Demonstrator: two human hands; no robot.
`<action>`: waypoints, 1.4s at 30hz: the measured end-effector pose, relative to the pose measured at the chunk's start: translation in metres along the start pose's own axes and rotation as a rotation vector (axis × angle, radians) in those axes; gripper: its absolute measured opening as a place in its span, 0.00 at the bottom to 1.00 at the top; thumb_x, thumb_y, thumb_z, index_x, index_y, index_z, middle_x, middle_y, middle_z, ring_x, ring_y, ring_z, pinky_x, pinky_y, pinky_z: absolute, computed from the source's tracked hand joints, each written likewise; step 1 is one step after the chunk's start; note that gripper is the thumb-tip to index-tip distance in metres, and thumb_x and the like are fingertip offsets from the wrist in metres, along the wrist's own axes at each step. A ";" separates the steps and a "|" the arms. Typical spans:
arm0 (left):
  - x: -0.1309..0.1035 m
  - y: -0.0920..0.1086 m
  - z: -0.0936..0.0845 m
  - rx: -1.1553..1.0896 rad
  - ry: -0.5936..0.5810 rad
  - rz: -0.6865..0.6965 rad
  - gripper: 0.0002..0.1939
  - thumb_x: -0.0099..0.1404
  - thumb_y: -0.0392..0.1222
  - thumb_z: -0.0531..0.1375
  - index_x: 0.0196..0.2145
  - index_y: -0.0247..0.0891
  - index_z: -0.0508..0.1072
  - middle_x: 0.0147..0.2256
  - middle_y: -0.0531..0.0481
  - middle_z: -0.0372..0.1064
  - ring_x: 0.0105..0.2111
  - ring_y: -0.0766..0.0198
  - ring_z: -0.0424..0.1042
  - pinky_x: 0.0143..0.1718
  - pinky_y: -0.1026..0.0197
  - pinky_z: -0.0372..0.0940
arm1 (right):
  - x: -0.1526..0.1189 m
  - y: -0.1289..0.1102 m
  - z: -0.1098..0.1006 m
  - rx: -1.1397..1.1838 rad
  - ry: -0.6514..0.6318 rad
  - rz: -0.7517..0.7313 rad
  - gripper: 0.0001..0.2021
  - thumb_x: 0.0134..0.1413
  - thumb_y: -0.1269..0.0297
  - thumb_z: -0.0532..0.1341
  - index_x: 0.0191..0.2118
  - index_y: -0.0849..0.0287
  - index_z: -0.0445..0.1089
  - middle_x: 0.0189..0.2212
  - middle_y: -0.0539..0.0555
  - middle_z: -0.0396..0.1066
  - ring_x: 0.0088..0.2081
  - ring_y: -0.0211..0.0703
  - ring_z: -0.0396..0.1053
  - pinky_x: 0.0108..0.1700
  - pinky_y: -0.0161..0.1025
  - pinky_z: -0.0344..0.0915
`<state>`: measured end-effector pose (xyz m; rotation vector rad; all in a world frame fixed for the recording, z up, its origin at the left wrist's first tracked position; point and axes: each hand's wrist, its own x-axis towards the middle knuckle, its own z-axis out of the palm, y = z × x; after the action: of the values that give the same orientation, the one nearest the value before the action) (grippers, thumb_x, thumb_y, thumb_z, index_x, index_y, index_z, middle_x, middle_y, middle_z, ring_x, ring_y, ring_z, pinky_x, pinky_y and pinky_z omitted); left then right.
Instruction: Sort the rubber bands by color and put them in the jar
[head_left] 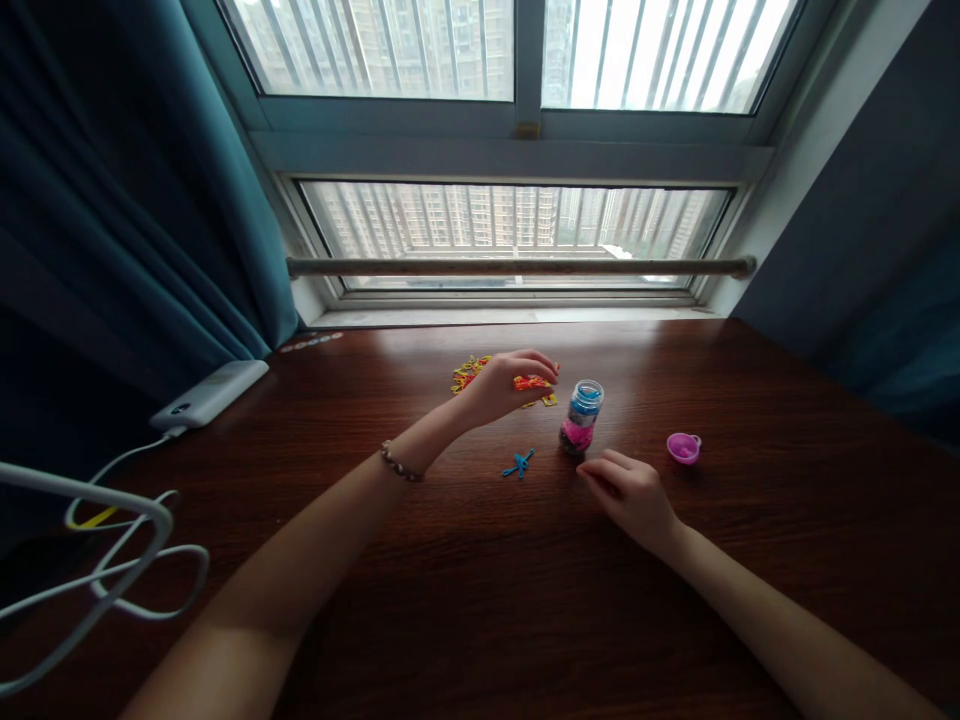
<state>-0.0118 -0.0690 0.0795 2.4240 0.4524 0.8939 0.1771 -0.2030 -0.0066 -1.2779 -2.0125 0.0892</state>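
Note:
My left hand (510, 386) hovers over a pile of small yellow and red pieces (466, 373), its fingers apart and curved to the right, hiding part of the pile. Right of it stands an open clear jar (582, 415) with blue, pink and dark contents in layers. My right hand (630, 490) is just below the jar's base, thumb and fingers drawn together; whatever they hold, if anything, is too small to make out. A few blue pieces (519, 464) lie on the table between my hands.
A small pink cup-like object (684, 448) sits on the brown table (450, 600) at the right. At the left edge are a white power bank (211, 394) and looped white cables (150, 565). Behind the table are a window and a metal rail (517, 267).

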 end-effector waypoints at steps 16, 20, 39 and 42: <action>-0.096 -0.016 0.025 0.022 -0.228 -0.560 0.09 0.50 0.41 0.62 0.29 0.34 0.73 0.24 0.53 0.68 0.24 0.68 0.64 0.25 0.68 0.56 | 0.068 -0.042 0.048 -0.195 -0.475 0.284 0.04 0.46 0.67 0.60 0.30 0.61 0.67 0.32 0.56 0.66 0.35 0.43 0.66 0.33 0.35 0.59; -0.100 -0.018 0.028 0.093 -0.193 -0.514 0.06 0.52 0.40 0.59 0.28 0.36 0.74 0.25 0.53 0.69 0.26 0.67 0.66 0.26 0.68 0.57 | 0.071 -0.037 0.052 -0.207 -0.487 0.264 0.04 0.48 0.74 0.55 0.28 0.61 0.66 0.30 0.55 0.67 0.35 0.41 0.66 0.35 0.34 0.58; -0.097 -0.019 0.037 -1.039 0.206 -0.868 0.10 0.48 0.37 0.65 0.28 0.29 0.71 0.25 0.49 0.70 0.26 0.70 0.69 0.31 0.66 0.64 | 0.063 -0.037 0.065 0.327 -0.071 0.249 0.04 0.52 0.73 0.51 0.31 0.60 0.61 0.29 0.54 0.64 0.33 0.41 0.63 0.36 0.38 0.62; -0.098 -0.013 0.040 -1.188 0.257 -0.886 0.10 0.46 0.35 0.66 0.28 0.28 0.72 0.26 0.48 0.71 0.27 0.69 0.70 0.34 0.66 0.64 | 0.062 -0.041 0.064 0.422 -0.023 0.274 0.03 0.53 0.72 0.52 0.32 0.60 0.62 0.28 0.53 0.66 0.31 0.39 0.65 0.33 0.36 0.63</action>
<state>-0.0581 -0.1179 -0.0035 0.8813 0.7197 0.7160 0.0928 -0.1536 -0.0026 -1.2645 -1.7050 0.6260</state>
